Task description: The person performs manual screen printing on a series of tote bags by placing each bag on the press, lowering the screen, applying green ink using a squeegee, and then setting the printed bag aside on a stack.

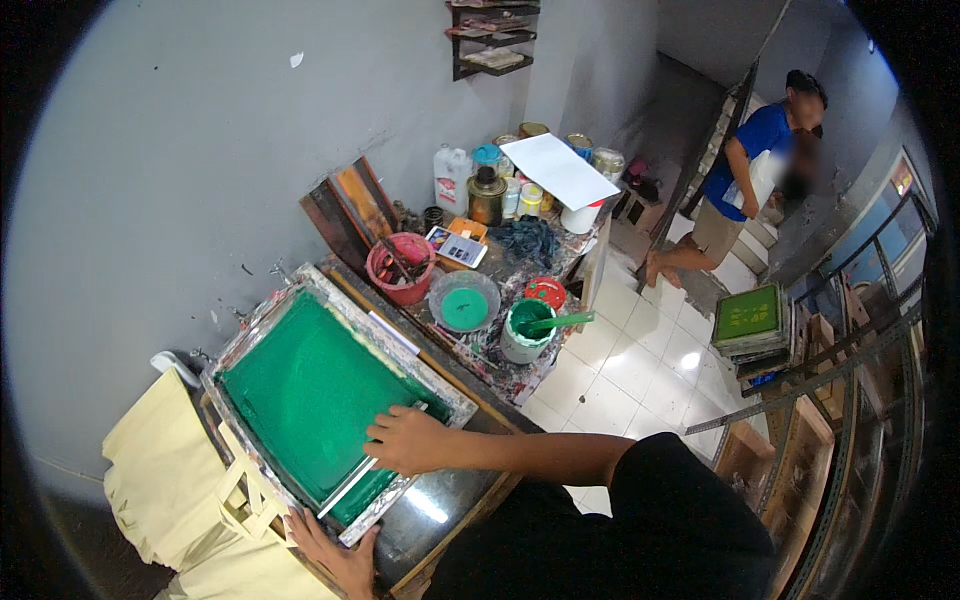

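A screen-printing frame (pixel 456 411), its mesh (pixel 300 385) coated in green ink, lies on a dark glossy table. My right hand (pixel 408 440) is closed over a squeegee (pixel 345 487), a long pale bar lying slantwise across the near end of the mesh. Just off the frame's near corner is my left hand (pixel 335 552), fingers stretched and spread by the table edge and cream cloth. It holds nothing that I can see. Cream cloth bags (pixel 165 455) with handle straps (pixel 245 490) hang along the table's left side, partly under the frame.
A cluttered side table holds a tub of green ink (pixel 525 345), a grey bowl (pixel 464 302), a pink bucket (pixel 401 268), a phone (pixel 455 247) and several cans. Stacked screens (pixel 748 315) and metal racks (pixel 870 340) stand right. A person in blue (pixel 735 165) is near the steps.
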{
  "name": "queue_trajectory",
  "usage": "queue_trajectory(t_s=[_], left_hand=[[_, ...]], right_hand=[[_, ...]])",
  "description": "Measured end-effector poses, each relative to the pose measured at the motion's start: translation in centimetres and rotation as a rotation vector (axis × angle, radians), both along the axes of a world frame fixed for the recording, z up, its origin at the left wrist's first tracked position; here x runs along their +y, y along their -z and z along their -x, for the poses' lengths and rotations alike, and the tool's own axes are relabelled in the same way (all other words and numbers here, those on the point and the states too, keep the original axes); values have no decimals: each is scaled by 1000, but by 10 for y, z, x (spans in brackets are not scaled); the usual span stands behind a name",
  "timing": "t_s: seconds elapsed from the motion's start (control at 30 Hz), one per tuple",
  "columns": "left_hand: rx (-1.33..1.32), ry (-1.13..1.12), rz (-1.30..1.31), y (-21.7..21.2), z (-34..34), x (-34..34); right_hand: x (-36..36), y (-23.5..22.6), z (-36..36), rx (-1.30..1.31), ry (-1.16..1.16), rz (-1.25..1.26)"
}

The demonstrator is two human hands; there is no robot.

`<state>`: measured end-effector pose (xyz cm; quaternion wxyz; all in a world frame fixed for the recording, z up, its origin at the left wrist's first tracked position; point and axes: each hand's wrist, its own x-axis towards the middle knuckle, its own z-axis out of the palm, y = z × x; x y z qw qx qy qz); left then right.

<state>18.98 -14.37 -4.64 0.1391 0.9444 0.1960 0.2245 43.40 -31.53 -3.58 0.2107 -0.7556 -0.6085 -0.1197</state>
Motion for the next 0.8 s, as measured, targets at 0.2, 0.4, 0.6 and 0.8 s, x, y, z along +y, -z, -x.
queue_trajectory(t_s=[0.2, 0.4, 0.6, 0.8], left_hand=[[-42, -38, -30, 1, 7, -2], [-469, -148, -80, -40, -5, 17], [-896, -218, 137, -148, -76, 40], [107, -462, 133, -33, -44, 111]], right_hand=[[-4, -14, -10, 17, -72, -55], [-8, -109, -18, -165, -104, -332], [54, -233, -67, -430, -45, -500], [114, -313, -98, -219, 108, -421]])
